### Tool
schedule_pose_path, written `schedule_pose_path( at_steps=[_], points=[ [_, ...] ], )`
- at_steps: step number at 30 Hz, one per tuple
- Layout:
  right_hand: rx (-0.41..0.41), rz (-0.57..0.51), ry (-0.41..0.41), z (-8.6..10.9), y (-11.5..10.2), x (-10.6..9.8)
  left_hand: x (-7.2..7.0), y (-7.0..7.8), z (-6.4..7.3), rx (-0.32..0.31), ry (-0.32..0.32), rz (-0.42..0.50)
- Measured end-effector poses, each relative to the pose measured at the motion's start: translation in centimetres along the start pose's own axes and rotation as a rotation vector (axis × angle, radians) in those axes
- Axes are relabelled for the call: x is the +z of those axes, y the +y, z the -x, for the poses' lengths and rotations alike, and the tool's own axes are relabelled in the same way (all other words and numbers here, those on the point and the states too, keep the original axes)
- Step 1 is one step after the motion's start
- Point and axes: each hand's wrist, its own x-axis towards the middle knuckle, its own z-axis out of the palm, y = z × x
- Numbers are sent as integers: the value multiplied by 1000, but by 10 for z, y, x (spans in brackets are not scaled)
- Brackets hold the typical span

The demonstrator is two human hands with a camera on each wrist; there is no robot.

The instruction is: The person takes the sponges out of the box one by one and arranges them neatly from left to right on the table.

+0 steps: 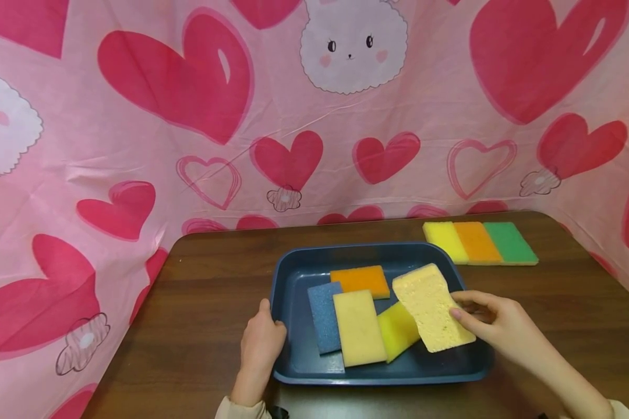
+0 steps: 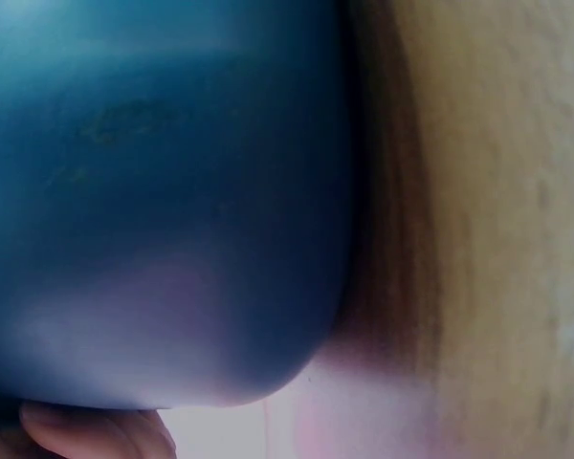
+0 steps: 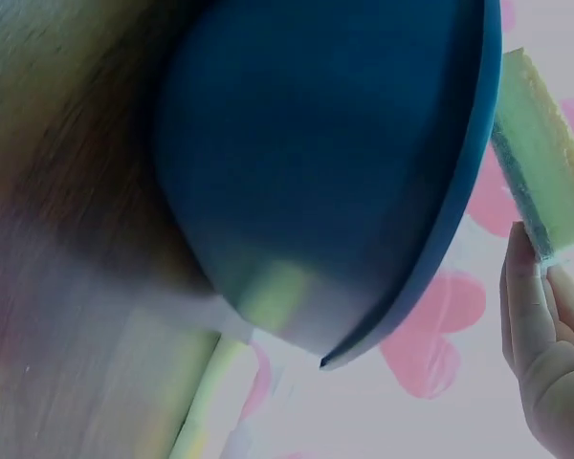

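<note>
A dark blue rectangular tray (image 1: 306, 372) sits on the table. At its left side my left hand (image 1: 262, 340) grips the rim; the left wrist view shows fingertips (image 2: 96, 430) against the tray wall (image 2: 172, 239). My right hand (image 1: 495, 320) pinches a pale yellow, waisted sponge (image 1: 432, 305) by its right edge, tilted over the tray's right part. In the right wrist view this sponge (image 3: 545, 153) is seen edge-on, with a dark layer on one face. Inside the tray lie a blue sponge (image 1: 322, 320), an orange one (image 1: 364, 280), a cream one (image 1: 359, 331) and a bright yellow one (image 1: 398, 331), overlapping.
Behind the tray's right corner, yellow (image 1: 445, 241), orange (image 1: 477, 241) and green (image 1: 511, 241) sponges lie side by side on the brown wooden table (image 1: 209, 291). A pink cloth (image 1: 346, 116) with hearts hangs along the table's back edge.
</note>
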Motion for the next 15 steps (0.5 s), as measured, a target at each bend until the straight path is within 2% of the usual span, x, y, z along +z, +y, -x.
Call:
schedule_pose_path(
  at_steps=[4,9,15],
  points=[
    [95,35,-15,-3,2,-6,0,0,0,1,-1,2],
    [173,46,-29,-8,10,-16,0,0,0,-2,-10,3],
    [188,29,-7,-12,21,-24,0,0,1,-4,-12,5]
  ],
)
